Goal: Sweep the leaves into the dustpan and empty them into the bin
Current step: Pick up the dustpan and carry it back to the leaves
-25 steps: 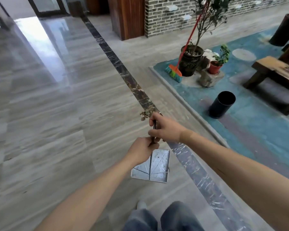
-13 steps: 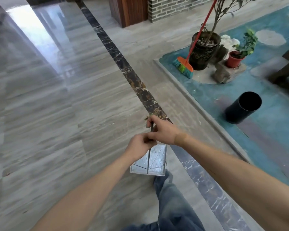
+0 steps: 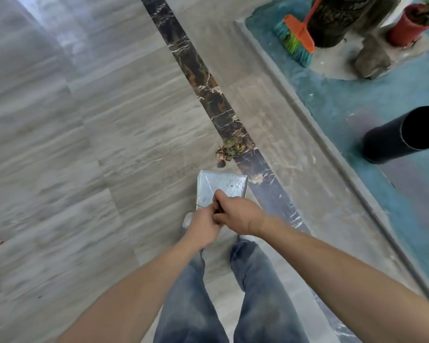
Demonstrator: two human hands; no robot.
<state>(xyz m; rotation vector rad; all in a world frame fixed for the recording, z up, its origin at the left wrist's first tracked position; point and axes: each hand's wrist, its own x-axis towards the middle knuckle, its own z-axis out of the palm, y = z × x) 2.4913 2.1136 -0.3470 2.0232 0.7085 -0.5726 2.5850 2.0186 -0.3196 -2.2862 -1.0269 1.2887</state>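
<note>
Two hands meet just above the knees of a person in jeans (image 3: 255, 300), fingers curled together round a thin dark handle that barely shows between them. The left hand (image 3: 203, 227) sits nearer the body; the right hand (image 3: 235, 214) overlaps it from the right, thumb and forefinger pinching the handle higher up. Whether the left fingers close fully on the handle I cannot tell, since the right hand covers them.

Just beyond the hands, and partly hidden under them, lies the metal dustpan (image 3: 221, 188). Its long axis runs away from the person, and its far edge points at the leaves. A white shoe tip (image 3: 188, 220) shows left of the left hand.

Leaves (image 3: 229, 151) sit in a small clump just past the dustpan's far edge, apart from it, on the edge of the dark marble strip (image 3: 196, 68) that crosses the grey floor (image 3: 85, 144) diagonally.

Farther right, beyond a raised kerb, a black bin (image 3: 404, 134) stands on the blue-green ground, its mouth toward the right. Farthest off, an orange broom (image 3: 297, 37) leans by a dark plant pot (image 3: 337, 18), with a red pot (image 3: 404, 28) beside it.
</note>
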